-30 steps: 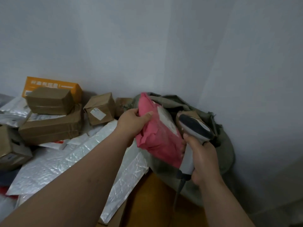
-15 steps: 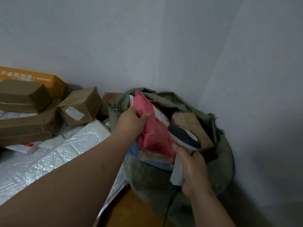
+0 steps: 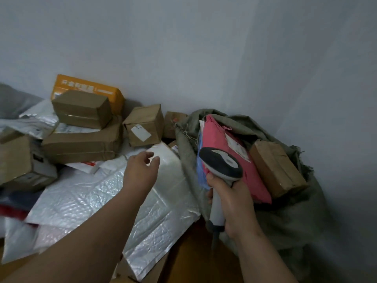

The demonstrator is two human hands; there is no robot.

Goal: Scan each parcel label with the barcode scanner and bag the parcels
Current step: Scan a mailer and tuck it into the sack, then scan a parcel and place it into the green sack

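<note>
A pink mailer parcel (image 3: pixel 242 160) with a white label lies inside the grey-green sack (image 3: pixel 289 205) at the right, beside a brown taped box (image 3: pixel 277 168). My right hand (image 3: pixel 230 199) grips the grey barcode scanner (image 3: pixel 221 163) by its handle, in front of the sack's mouth. My left hand (image 3: pixel 140 170) hovers open and empty over the white bubble mailers (image 3: pixel 106 201), left of the sack. A small brown box with a white label (image 3: pixel 143 125) stands just beyond my left fingers.
Stacked brown cartons (image 3: pixel 81 131) and an orange box (image 3: pixel 87 90) sit at the back left against the wall. More cartons and mailers crowd the left edge. A wooden surface (image 3: pixel 193 256) shows below. Walls meet in a corner behind the sack.
My left hand has let go of the pink parcel, which now rests in the sack, and has swung left over the white mailers. The scanner stays in my right hand.
</note>
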